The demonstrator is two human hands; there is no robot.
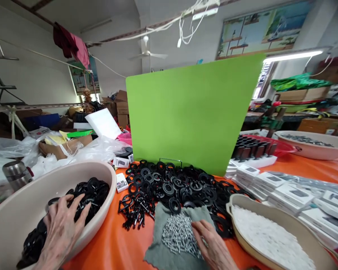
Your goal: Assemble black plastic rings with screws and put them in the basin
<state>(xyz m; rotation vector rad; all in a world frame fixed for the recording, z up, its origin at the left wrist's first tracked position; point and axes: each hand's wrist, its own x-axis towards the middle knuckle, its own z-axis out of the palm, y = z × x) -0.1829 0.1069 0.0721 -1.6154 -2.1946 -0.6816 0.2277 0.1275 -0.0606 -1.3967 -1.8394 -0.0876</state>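
Note:
My left hand (63, 221) reaches into a large pale basin (73, 173) at the left, fingers spread over black ring-shaped parts (94, 191) heaped inside. At the right edge of a pile of small silver screws (177, 232) is my right hand (210, 240), its fingers bent together and their tips low among the screws. Whatever those fingertips may hold is hidden. The screws lie on a grey-green cloth (160, 217). Behind the cloth spreads a heap of black rings (169, 187), with small glossy black parts (136, 210) to its left.
An upright green board (186, 116) stands behind the rings. At right, a beige basin (243, 234) holds small white pieces, beside stacked white boxes (293, 195). A steel flask (15, 174) stands beyond the left basin. Orange sheeting (115, 240) covers the table.

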